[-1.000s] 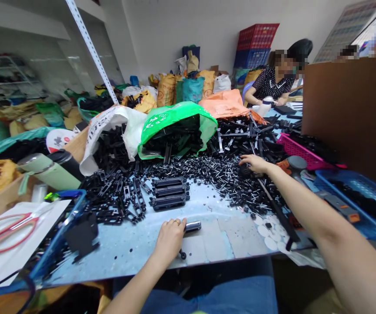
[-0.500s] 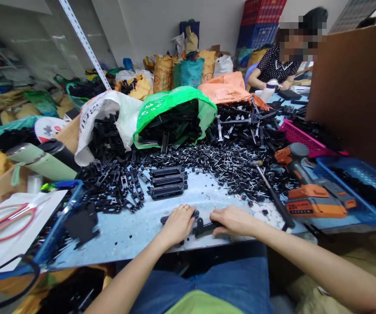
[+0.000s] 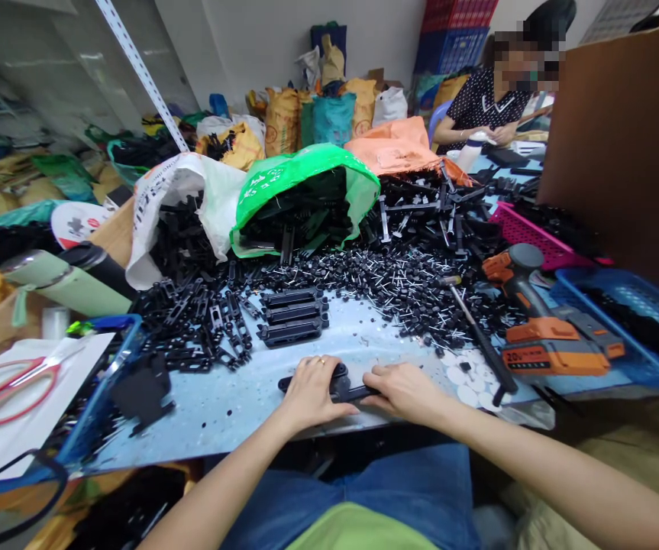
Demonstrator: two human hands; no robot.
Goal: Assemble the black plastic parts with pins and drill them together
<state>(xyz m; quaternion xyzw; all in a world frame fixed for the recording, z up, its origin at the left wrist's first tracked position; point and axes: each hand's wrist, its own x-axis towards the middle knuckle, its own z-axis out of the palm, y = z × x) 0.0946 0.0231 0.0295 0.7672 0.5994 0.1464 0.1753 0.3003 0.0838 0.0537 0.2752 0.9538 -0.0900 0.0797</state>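
Note:
My left hand (image 3: 313, 391) lies over a black plastic part near the table's front edge, its fingers curled down and its thumb stretched right. The rounded ends of that part show on both sides of the hand. Against it sits a black plastic bar (image 3: 357, 393), its right end gripped by the closed fingers of my right hand (image 3: 402, 389). Much of both pieces is hidden under my hands. Just behind stand several assembled black bars (image 3: 293, 317) in neat rows. A heap of small black-headed metal pins (image 3: 386, 286) spreads beyond them.
An orange cordless drill (image 3: 541, 336) and a black-handled hammer (image 3: 481, 344) lie right, beside a blue basket (image 3: 638, 305). Loose black links (image 3: 208, 325) pile up left. Behind are a green bag (image 3: 300, 164) of parts and a co-worker (image 3: 478, 114). Scissors (image 3: 14, 389) rest far left.
My left thumb has swung out to the right, over the joint between the black pieces. My right hand has shifted slightly left, closer to my left. The view has tilted a little.

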